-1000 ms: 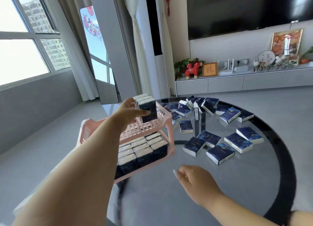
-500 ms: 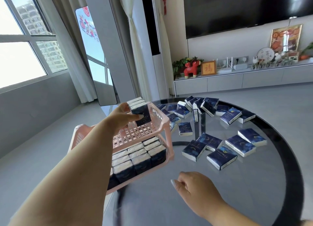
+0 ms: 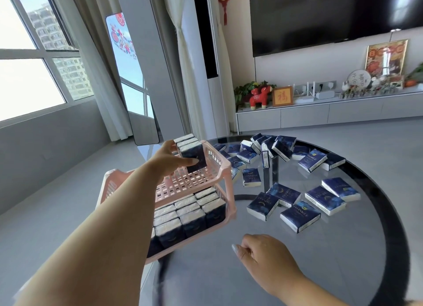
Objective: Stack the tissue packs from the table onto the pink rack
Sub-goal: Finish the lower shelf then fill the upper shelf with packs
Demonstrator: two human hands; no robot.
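On the round glass tabletop [image 3: 343,248] with its black rim stood a pink rack [image 3: 225,175] with two shelves. Its bottom shelf was full of blue tissue packs [image 3: 190,214] standing in neat rows, white tops up. The left hand [image 3: 168,160] reached over the top shelf and held a small bunch of packs [image 3: 191,153] standing up at the far corner of that shelf. The thumb lay across the dark front of the nearest pack, and the other fingers were curled round behind the bunch. You could not tell if the bunch was already sitting on the pink grid or was just above it. The right hand [image 3: 263,253] was low and near, over the bare glass in front of the rack. Its fingers were curled under loosely and it held nothing. Many more loose packs [image 3: 297,216] lay on the tabletop to the right of the rack. Some lay flat near the middle, and others were piled and leaning on each other at the far edge. Behind the tabletop was a long white cabinet [image 3: 320,113] against the wall. A red toy animal [image 3: 259,96] sat on it, next to a small gold framed picture [image 3: 282,96]. A big dark TV [image 3: 320,19] hung on the wall above. Big windows [image 3: 34,65] with pale curtains were off to the left.
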